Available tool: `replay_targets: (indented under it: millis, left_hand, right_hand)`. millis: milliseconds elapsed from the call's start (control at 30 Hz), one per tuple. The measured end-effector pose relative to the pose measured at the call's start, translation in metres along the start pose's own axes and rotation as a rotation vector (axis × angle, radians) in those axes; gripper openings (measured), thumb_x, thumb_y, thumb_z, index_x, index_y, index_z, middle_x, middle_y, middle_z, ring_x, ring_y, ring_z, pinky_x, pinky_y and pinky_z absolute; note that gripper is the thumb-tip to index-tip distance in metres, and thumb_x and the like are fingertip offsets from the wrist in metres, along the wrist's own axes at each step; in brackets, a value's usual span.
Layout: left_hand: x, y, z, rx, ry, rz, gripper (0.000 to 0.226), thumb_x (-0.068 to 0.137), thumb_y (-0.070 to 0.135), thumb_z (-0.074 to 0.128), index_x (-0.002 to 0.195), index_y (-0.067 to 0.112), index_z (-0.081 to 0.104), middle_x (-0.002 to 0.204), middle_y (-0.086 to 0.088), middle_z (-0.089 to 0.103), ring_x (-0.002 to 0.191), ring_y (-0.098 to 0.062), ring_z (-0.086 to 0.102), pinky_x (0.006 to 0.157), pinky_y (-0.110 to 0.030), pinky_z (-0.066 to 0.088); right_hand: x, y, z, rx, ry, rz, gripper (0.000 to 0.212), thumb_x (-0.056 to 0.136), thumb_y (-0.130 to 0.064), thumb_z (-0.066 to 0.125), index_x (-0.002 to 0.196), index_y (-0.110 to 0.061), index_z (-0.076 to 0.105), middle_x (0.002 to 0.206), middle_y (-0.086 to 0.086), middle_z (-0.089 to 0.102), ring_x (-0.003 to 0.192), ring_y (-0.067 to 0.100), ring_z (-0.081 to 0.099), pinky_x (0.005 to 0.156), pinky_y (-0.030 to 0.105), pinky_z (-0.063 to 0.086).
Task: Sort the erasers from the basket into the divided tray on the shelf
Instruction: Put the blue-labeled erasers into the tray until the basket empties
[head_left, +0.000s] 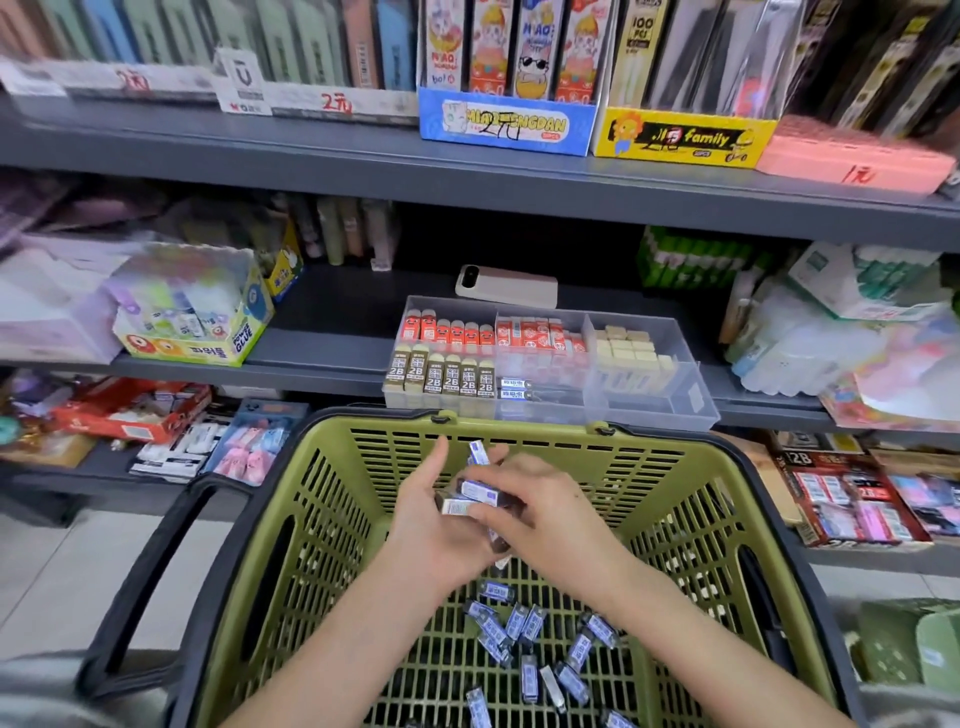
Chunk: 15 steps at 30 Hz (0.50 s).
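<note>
Erasers (475, 496), dark with blue-and-white labels, are bunched between the two hands above the middle of the basket. The left hand (431, 525) cups them from the left with its fingers curled round them and one finger pointing up; the right hand (540, 514) grips them from the right and above. Below the hands, more loose erasers (524, 639) of the same kind lie scattered on the floor of the green basket (675, 493), which has a black rim and handle.

Just beyond the basket's far edge, a clear divided tray (649, 410) stands at the front of the grey shelf (332, 343). Its left sections hold red erasers and gold 2B ones, the middle holds red-and-white ones and two blue-labelled ones, and the right holds cream blocks. A phone (506, 287) lies behind the tray, and a glue box (197, 312) stands to the left.
</note>
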<state>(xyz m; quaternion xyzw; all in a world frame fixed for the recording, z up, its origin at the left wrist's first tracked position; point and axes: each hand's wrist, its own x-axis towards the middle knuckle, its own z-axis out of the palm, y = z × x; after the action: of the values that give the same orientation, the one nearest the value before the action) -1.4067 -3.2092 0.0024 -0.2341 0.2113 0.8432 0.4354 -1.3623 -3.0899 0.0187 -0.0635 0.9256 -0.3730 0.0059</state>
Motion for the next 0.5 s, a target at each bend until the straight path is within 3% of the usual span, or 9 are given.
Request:
replay_targets:
  millis: [100, 200, 300, 400, 500]
  left_hand:
    - [-0.006, 0.002, 0.004, 0.024, 0.007, -0.030, 0.048, 0.089, 0.047, 0.051, 0.087, 0.004, 0.072, 0.078, -0.015, 0.070, 0.060, -0.031, 0.069, 0.053, -0.039, 0.057]
    - [-0.010, 0.004, 0.013, 0.035, -0.016, -0.076, 0.052, 0.086, 0.040, 0.051, 0.068, -0.004, 0.072, 0.071, -0.018, 0.068, 0.058, -0.030, 0.068, 0.051, -0.039, 0.056]
    - [-0.012, 0.005, 0.022, 0.023, -0.011, -0.059, 0.038, 0.079, 0.033, 0.058, 0.077, -0.001, 0.072, 0.080, -0.017, 0.070, 0.063, -0.031, 0.069, 0.052, -0.036, 0.057]
    - [-0.013, 0.012, 0.030, 0.049, -0.006, -0.036, 0.038, 0.080, 0.038, 0.060, 0.084, 0.003, 0.075, 0.087, -0.016, 0.069, 0.068, -0.032, 0.065, 0.042, -0.023, 0.048]
    - [-0.014, 0.026, 0.037, 0.159, -0.020, 0.053, 0.038, 0.076, 0.038, 0.060, 0.084, 0.005, 0.077, 0.087, -0.015, 0.069, 0.065, -0.031, 0.063, 0.042, -0.018, 0.039]
  right_hand:
    - [0.000, -0.010, -0.010, -0.024, -0.049, -0.018, 0.034, 0.091, -0.026, 0.058, 0.125, -0.027, 0.059, 0.117, -0.004, 0.051, 0.108, 0.009, 0.051, 0.095, 0.021, 0.039]
    - [0.002, -0.022, -0.023, -0.089, -0.017, -0.040, 0.031, 0.090, -0.036, 0.057, 0.121, -0.037, 0.060, 0.103, -0.006, 0.046, 0.084, 0.001, 0.051, 0.080, 0.018, 0.041]
    - [0.007, -0.030, -0.042, 0.104, 0.060, -0.007, 0.023, 0.090, -0.028, 0.059, 0.111, -0.036, 0.064, 0.090, -0.009, 0.047, 0.073, -0.004, 0.050, 0.071, 0.013, 0.040]
    - [0.020, -0.026, -0.070, 0.393, 0.172, 0.038, 0.019, 0.089, -0.013, 0.060, 0.093, -0.031, 0.064, 0.082, -0.007, 0.063, 0.063, -0.002, 0.056, 0.063, 0.015, 0.045]
    - [0.040, -0.001, -0.090, 0.304, 0.356, 0.160, 0.017, 0.083, -0.011, 0.068, 0.085, -0.025, 0.058, 0.075, 0.013, 0.061, 0.060, 0.015, 0.051, 0.060, 0.031, 0.043]
